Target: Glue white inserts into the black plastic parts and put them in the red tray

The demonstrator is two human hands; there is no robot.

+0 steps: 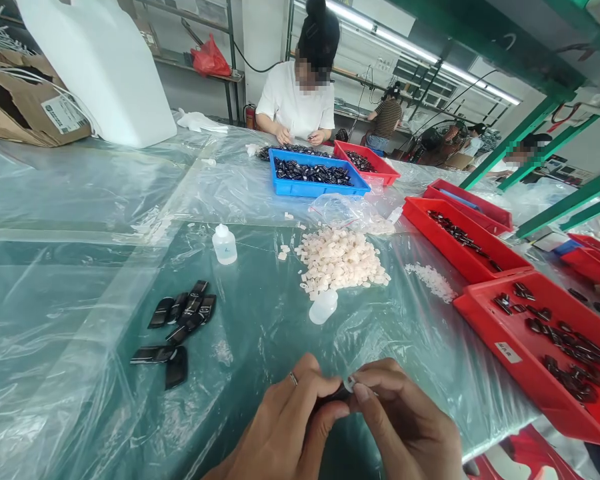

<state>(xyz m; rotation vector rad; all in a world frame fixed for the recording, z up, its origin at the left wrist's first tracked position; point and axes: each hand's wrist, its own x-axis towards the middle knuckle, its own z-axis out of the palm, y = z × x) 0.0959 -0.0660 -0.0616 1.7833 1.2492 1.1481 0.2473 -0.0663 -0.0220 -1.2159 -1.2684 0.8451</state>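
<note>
Most of the black piece (pixel 337 393) is hidden by the fingers around it, so its full outline cannot be told; the wrists and lower palms are cut off by the bottom edge. The piece is held just above the near part of the plastic-covered table (pixel 260 313), between the two hands. The left hand (pixel 293 417) clamps it between thumb and fingers, while the right hand (pixel 410 420) has thumb and forefinger pinched together on a small pale bit (pixel 349 384) at its end, too small to make out clearly. The black piece's long axis runs roughly left to right, its visible end pointing toward the right hand and tilted slightly up. Among the containers, the blue tray (pixel 320 189) is heaped with small black parts, and the small red tray (pixel 387 175) beside it holds more. At right, the long red tray (pixel 430 233) carries a scattered line of dark parts; the nearest red tray (pixel 487 328), cut off by the frame, holds loose clusters. A white bottle (pixel 225 248) stands upright; a second bottle (pixel 323 307) lies tipped beside the pale pile (pixel 343 263), its contents unclear.
</note>
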